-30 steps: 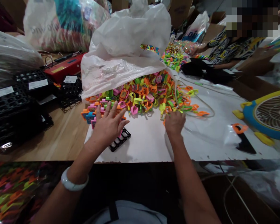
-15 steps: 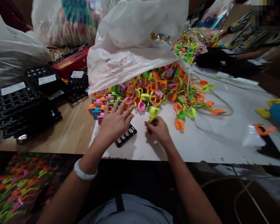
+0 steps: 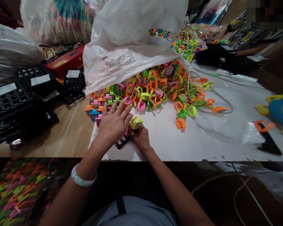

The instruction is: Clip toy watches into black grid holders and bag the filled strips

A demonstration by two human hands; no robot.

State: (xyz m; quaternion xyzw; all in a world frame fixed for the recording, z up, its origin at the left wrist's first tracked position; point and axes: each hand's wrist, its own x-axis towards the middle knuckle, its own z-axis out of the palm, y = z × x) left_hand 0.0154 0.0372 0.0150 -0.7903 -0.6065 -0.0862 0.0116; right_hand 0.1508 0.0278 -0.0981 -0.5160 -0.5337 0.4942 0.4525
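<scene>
My left hand [image 3: 113,123] lies with its fingers spread over rows of bright toys standing in a black grid tray [image 3: 121,143]. Much of the tray is hidden beneath it. At the tray's right side, my right hand [image 3: 141,138] pinches a yellow watch-shaped toy [image 3: 136,122], its band curved upward. That toy is close to the left thumb; whether they touch I cannot tell. Blue [image 3: 94,115] and orange toys [image 3: 88,110] show at the tray's left end. Beyond the hands spreads a heap of similar toys [image 3: 153,84].
A large white plastic bag [image 3: 129,59] opens over the heap. Stacked black trays [image 3: 9,100] with paper labels and a red device [image 3: 66,61] are at left. A blue-and-yellow object [image 3: 281,108] stands at right. Another person's arm [image 3: 250,50] is at far right.
My right hand has moved left to the tray with the yellow toy. My left hand remains spread over the tray. The whole view has shifted slightly.
</scene>
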